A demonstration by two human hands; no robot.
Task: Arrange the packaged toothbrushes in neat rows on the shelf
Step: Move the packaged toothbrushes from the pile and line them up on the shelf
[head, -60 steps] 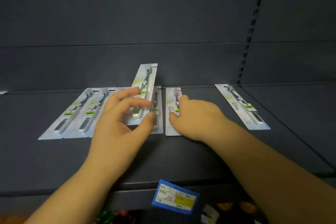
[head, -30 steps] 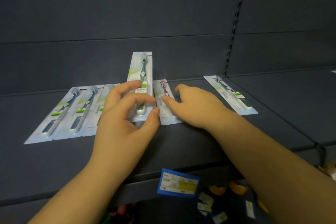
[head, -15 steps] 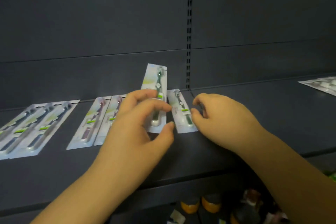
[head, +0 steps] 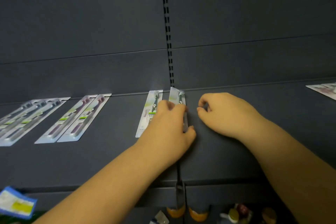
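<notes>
In the head view, a dark shelf point(head: 109, 160) runs across the middle of the frame, with packaged toothbrushes lying flat on it in groups: a grey set point(head: 27, 116) at the far left, a purple pair point(head: 76, 118) just right of it, and well apart from those, near the centre, a green-labelled pack point(head: 148, 114) lying flat. The left hand point(head: 169, 129) rests over the lower right part of that pack and grips a second pack point(head: 177, 96) by its edges, fingers and thumb curled round it, so it stands tilted on its long edge just beside the flat one. The right hand point(head: 223, 114) sits close to the right, fingers loosely curled, thumb and forefinger nearly meeting; it appears to hold nothing. More packs point(head: 323, 89) show at the right edge of the frame. The step in hand looks to be laying the tilted pack down beside its neighbour to start a new group. The next move likely calls for lowering it flat, edge against edge, top ends level with the back of the shelf.
</notes>
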